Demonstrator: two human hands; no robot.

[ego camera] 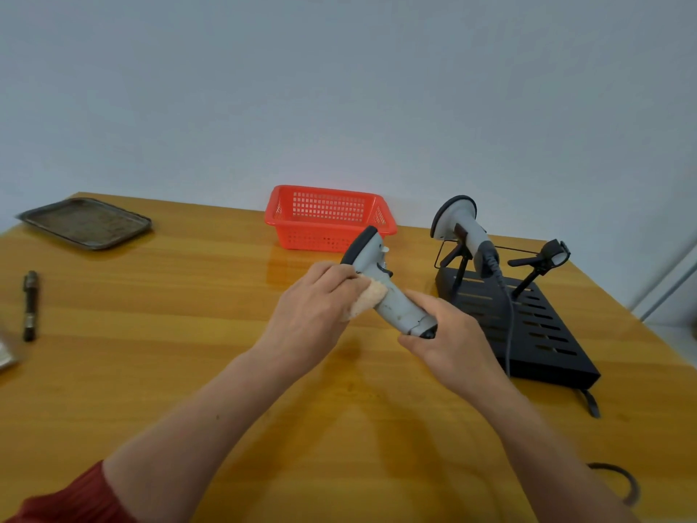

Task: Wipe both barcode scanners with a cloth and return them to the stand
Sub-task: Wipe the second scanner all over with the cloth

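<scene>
A grey barcode scanner [392, 302] with a black head is held above the middle of the table, head up and away from me. My right hand [449, 335] grips the lower end of its handle. My left hand [315, 309] holds a pale orange cloth [371, 298] against the scanner's neck. A second grey scanner [458, 224] sits in the left holder of the black slotted stand [543, 334] at the right, its cable [509, 315] trailing over the base. The stand's right holder [547, 258] holds nothing.
A red plastic basket [328, 217] stands at the back by the wall. At the far left lies a dark metal tray [86, 222], with a dark pen-like tool [30, 305] nearer me. A cable loop [622, 485] lies near the front right edge.
</scene>
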